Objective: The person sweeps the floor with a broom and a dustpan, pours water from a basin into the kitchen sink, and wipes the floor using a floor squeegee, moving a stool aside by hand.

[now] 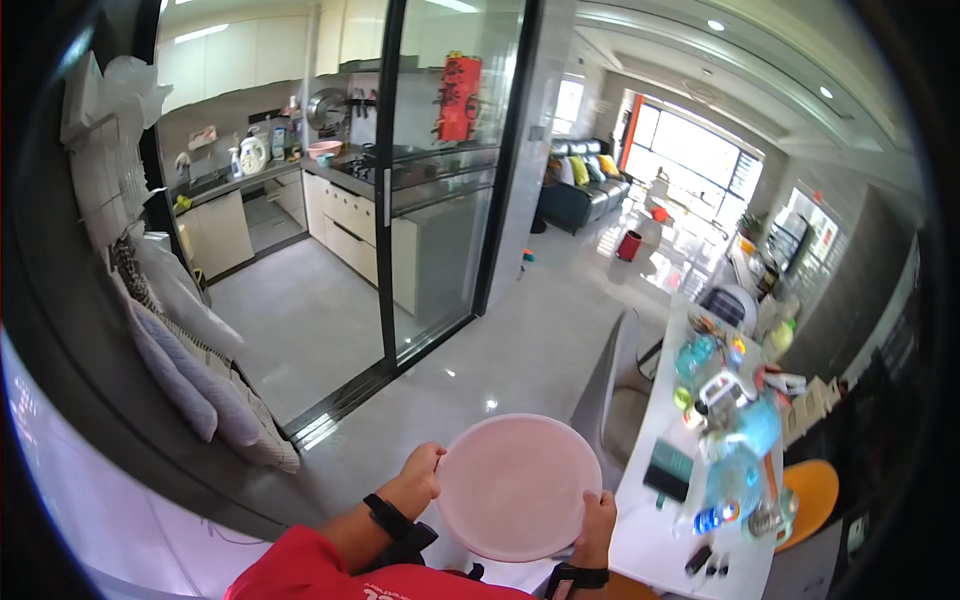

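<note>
Daylight poured through the far window (690, 150), blown out to near white, and spilled in broken glare across the polished floor (540, 345). Small ceiling lights (715, 25) burned as bright spots overhead, while pale streaks of reflected light crossed the kitchen's upper cabinets (235, 70). Soft, even light washed over the pink basin (520, 487) and the white desk (637, 510), where clear plastic glinted and fine detail smeared. The wall at right (850, 250) sank into shadow. A fisheye lens bowed straight lines, its corners fading to black, with a violet haze at lower left.
</note>
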Demonstrator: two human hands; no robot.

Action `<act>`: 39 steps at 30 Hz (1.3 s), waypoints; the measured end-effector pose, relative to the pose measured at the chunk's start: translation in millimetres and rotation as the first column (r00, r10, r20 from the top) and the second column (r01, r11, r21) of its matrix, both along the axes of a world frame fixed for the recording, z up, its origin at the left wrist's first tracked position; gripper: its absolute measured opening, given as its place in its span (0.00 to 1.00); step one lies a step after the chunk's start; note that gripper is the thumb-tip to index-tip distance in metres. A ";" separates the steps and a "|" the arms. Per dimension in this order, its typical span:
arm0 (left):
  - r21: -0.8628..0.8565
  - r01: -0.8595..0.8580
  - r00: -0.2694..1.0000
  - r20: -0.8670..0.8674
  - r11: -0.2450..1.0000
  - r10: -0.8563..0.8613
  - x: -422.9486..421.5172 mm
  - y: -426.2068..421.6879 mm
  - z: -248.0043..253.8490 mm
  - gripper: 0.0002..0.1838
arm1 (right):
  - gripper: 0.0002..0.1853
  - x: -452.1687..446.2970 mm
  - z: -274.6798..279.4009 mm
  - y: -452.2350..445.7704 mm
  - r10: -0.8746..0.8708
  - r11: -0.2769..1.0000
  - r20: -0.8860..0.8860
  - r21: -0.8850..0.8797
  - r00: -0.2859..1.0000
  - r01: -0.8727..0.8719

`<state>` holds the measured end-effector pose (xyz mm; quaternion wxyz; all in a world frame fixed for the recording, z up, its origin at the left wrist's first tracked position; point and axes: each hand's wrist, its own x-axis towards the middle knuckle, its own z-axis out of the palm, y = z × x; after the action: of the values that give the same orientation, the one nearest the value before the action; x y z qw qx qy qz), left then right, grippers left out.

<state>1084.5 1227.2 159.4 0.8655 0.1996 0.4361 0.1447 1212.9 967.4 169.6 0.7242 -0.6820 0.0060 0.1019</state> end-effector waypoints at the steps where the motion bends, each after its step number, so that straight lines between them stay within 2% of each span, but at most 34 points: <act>1: -0.041 0.009 1.000 0.027 0.999 -0.008 8.8 17.9 7.7 0.11 | 0.04 16.1 -1.5 19.1 0.005 0.998 -0.046 0.067 0.999 -0.002; 5: -0.102 0.014 0.991 0.130 0.995 -0.001 43.5 92.0 -5.0 0.12 | 0.04 70.3 -7.3 95.9 0.077 0.994 -0.018 0.077 0.997 -0.076; 6: -0.095 -0.003 0.992 0.128 0.996 0.015 49.6 114.6 -13.6 0.12 | 0.04 85.6 -13.0 113.3 0.113 0.990 -0.018 0.084 0.993 -0.111; 8: -0.004 0.063 0.981 0.185 0.998 -0.062 55.5 153.3 -32.4 0.12 | 0.04 95.0 -29.3 148.9 0.163 0.983 -0.020 0.087 0.986 -0.161; 9: 0.005 0.036 0.977 0.208 0.999 -0.036 60.9 175.5 -37.0 0.12 | 0.04 106.1 -32.5 172.5 0.160 0.987 -0.022 0.040 0.987 -0.159; 11: -0.092 -0.070 0.989 0.121 0.993 0.081 68.7 210.9 -50.5 0.13 | 0.04 134.6 -32.1 222.0 0.191 0.981 -0.002 -0.025 0.982 -0.190; 15: -0.137 -0.232 0.967 0.079 0.963 0.244 55.7 263.1 0.6 0.12 | 0.05 155.5 -26.4 317.1 0.362 0.930 -0.027 0.078 0.932 -0.359; 17: -0.143 -0.304 0.951 0.015 0.942 0.310 53.0 295.3 14.4 0.12 | 0.06 162.7 -14.8 366.8 0.414 0.910 -0.049 0.045 0.909 -0.412; 22: -0.095 -0.499 0.849 0.148 0.861 0.508 37.0 393.9 -34.6 0.10 | 0.06 182.1 -24.5 508.6 0.563 0.827 -0.046 0.019 0.825 -0.563; 23: -0.109 -0.539 0.818 0.168 0.835 0.550 32.2 411.7 -42.1 0.09 | 0.06 189.8 -36.5 540.8 0.629 0.777 -0.026 0.010 0.777 -0.629; 26: -0.139 -0.632 0.756 0.106 0.762 0.646 16.7 447.9 -13.9 0.09 | 0.07 184.9 -28.4 614.5 0.743 0.667 -0.067 -0.015 0.666 -0.745; 27: -0.154 -0.701 0.670 0.194 0.696 0.717 9.2 463.1 -24.4 0.10 | 0.07 184.7 -28.6 644.7 0.764 0.640 -0.075 -0.031 0.641 -0.767; 28: -0.133 -0.726 0.648 0.197 0.675 0.736 5.6 481.5 -30.6 0.10 | 0.07 182.4 -27.2 675.4 0.783 0.615 -0.088 -0.038 0.615 -0.788; 30: -0.070 -0.777 0.626 0.016 0.626 0.779 -3.5 495.4 6.3 0.09 | 0.07 171.6 -21.9 726.6 0.824 0.561 -0.130 0.058 0.551 -0.826; 31: -0.073 -0.821 0.561 0.079 0.566 0.824 -25.0 518.8 -38.5 0.09 | 0.06 168.9 -23.2 752.7 0.857 0.509 -0.150 0.094 0.494 -0.855; 33: -0.030 -0.864 0.499 0.065 0.502 0.864 -31.4 536.1 -12.0 0.09 | 0.06 161.0 -15.7 802.3 0.897 0.434 -0.155 0.125 0.415 -0.892; 35: -0.032 -0.898 0.434 0.095 0.438 0.896 -35.6 553.9 -0.8 0.11 | 0.05 147.2 -4.0 844.6 0.923 0.368 -0.128 0.015 0.363 -0.930; 39: -0.006 -0.928 0.371 0.060 0.372 0.927 -51.4 605.6 16.0 0.12 | 0.04 123.7 -16.7 931.3 0.956 0.279 -0.123 0.094 0.267 -0.956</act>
<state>1033.1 1832.8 175.4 0.6440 -0.0705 0.4478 0.6162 1336.6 1898.7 152.9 0.5151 -0.5380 -0.3488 0.5688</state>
